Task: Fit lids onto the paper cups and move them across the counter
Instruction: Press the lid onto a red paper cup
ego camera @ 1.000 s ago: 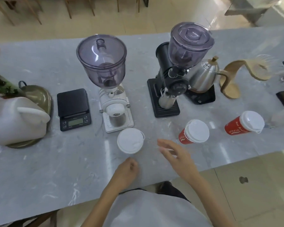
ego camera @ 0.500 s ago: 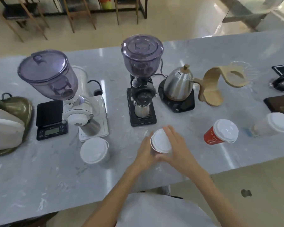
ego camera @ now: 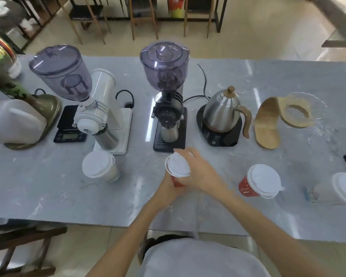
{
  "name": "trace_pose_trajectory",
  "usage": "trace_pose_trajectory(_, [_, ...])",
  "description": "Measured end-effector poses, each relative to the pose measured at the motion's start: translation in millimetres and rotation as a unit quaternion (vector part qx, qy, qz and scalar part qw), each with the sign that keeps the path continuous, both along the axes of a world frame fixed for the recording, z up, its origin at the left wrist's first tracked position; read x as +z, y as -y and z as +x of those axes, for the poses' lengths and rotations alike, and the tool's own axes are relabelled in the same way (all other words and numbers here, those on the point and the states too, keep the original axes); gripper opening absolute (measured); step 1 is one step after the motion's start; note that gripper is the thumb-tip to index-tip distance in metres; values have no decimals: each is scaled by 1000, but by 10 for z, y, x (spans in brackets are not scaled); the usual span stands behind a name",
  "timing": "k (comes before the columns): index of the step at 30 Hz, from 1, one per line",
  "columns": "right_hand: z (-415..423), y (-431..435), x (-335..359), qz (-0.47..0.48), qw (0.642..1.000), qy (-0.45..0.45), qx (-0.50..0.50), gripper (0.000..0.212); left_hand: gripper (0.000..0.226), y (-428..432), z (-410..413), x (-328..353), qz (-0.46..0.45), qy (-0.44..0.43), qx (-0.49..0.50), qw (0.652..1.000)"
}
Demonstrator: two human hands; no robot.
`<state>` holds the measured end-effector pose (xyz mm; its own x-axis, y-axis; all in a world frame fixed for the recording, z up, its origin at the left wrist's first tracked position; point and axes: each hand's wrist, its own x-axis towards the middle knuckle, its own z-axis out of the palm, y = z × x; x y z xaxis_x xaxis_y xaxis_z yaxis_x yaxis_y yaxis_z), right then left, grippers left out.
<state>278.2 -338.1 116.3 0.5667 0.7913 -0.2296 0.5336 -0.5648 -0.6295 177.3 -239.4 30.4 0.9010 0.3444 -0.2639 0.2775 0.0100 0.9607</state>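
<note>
A red paper cup point(ego camera: 175, 181) stands near the counter's middle with a white lid point(ego camera: 178, 164) on top. My left hand point(ego camera: 166, 188) wraps the cup's body from below. My right hand point(ego camera: 202, 172) curls over the lid's right edge, fingers on its rim. A white lidded cup point(ego camera: 100, 166) stands to the left. A second red cup with a white lid point(ego camera: 260, 181) stands to the right, and another white lidded cup point(ego camera: 344, 187) sits at the right edge, cut off.
On the grey marble counter point(ego camera: 48, 192) behind the cups stand a white grinder point(ego camera: 100, 116), a black grinder point(ego camera: 168, 108), a steel kettle on its base point(ego camera: 222, 116), a wooden dripper stand point(ego camera: 272, 120), a black scale point(ego camera: 68, 124) and a white jug point(ego camera: 14, 122).
My two hands moved from the counter's front edge onto the red cup and closed on it and its lid. The camera view shifted, so everything slid left in the frame.
</note>
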Motion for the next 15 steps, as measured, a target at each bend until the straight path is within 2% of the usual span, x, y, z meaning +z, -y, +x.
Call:
trace_pose_trajectory(3, [445, 9, 556, 14, 996, 11, 83, 85, 82, 1, 105, 363, -63, -8, 17, 998])
trace_pose_trajectory(5, [731, 23, 1067, 29, 990, 16, 135, 83, 60, -64, 244, 738, -137, 15, 13, 990])
trace_pose_trajectory(6, [868, 32, 1357, 33, 987, 20, 154, 82, 46, -102, 347, 953, -200, 49, 28, 978])
trace_pose_trajectory(7, [1002, 44, 1660, 34, 985, 26, 167, 81, 47, -151, 475, 1152, -276, 76, 58, 956])
trace_pose_trajectory(9, [1225, 54, 2268, 33, 983, 26, 179, 77, 56, -172, 738, 1605, -412, 114, 56, 902])
trace_pose_trajectory(12, [1475, 68, 3073, 40, 978, -2, 204, 70, 51, -117, 1074, 2347, -472, 140, -1, 871])
trace_pose_trajectory(13, [1537, 68, 3307, 51, 975, 7, 215, 67, 56, -94, 1158, 2569, -480, 134, -19, 867])
trace_pose_trajectory(14, [1583, 67, 3531, 66, 972, 22, 225, 67, 55, -75, 1236, 2769, -484, 127, -35, 865])
trace_pose_trajectory(15, [1623, 63, 3737, 82, 969, 35, 231, 68, 49, -63, 1304, 2950, -512, 114, -51, 850])
